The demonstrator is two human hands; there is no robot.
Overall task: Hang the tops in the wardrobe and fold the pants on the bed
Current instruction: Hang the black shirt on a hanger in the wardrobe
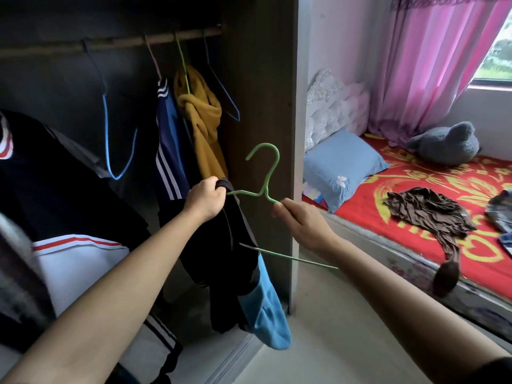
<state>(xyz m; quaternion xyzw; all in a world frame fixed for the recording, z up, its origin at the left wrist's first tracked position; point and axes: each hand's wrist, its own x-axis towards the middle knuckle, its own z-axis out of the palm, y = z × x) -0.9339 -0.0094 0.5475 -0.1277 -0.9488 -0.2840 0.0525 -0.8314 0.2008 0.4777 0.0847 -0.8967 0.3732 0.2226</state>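
My left hand [205, 199] grips the bunched edge of a black and light-blue top [235, 273] at the left shoulder of a green wire hanger [266, 173]. My right hand [302, 220] pinches the hanger's right shoulder. The top droops below the hanger in front of the open wardrobe. On the wooden rail [116, 42] hang a blue striped top [169, 151], a mustard top [205, 120] and two bare blue hangers [122, 151]. Crumpled brown pants [432, 212] lie on the red bed [368, 203], one leg trailing over its edge.
The wardrobe's side panel [266, 79] stands between rail and bed. A black, white and red garment [55, 217] fills the left foreground. On the bed are a blue pillow [340, 167], a grey plush toy [446, 145] and a denim item [501, 209]. Pink curtain [432, 65] behind.
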